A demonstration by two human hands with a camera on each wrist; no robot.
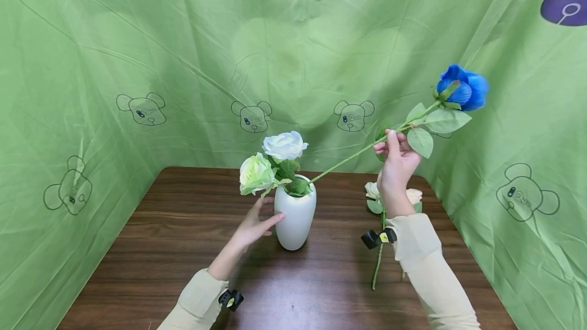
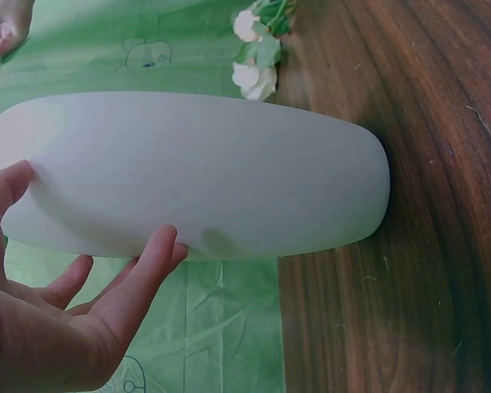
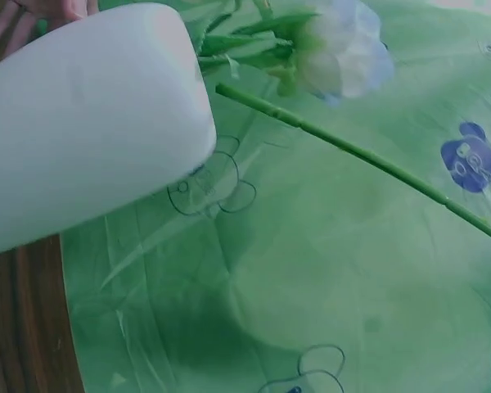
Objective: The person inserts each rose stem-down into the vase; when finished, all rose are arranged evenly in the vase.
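Observation:
A white vase (image 1: 293, 220) stands upright on the table, holding a pale blue-white rose (image 1: 285, 145) and a green-white rose (image 1: 258, 173). My left hand (image 1: 253, 225) is at the vase's left side, its spread fingers (image 2: 154, 258) touching the wall. Up to the right, my right hand (image 1: 398, 159) pinches the stem of a blue rose (image 1: 463, 88) just below its leaves. That stem slants down to the left, its cut end (image 3: 225, 90) close by the vase mouth.
Beneath the right forearm, a white rose (image 1: 372, 190) and a cream rose (image 1: 414, 196) lie on the brown wooden table (image 1: 183, 228), partly hidden by the arm. Green printed cloth (image 1: 197, 65) encloses the table at the back and both sides.

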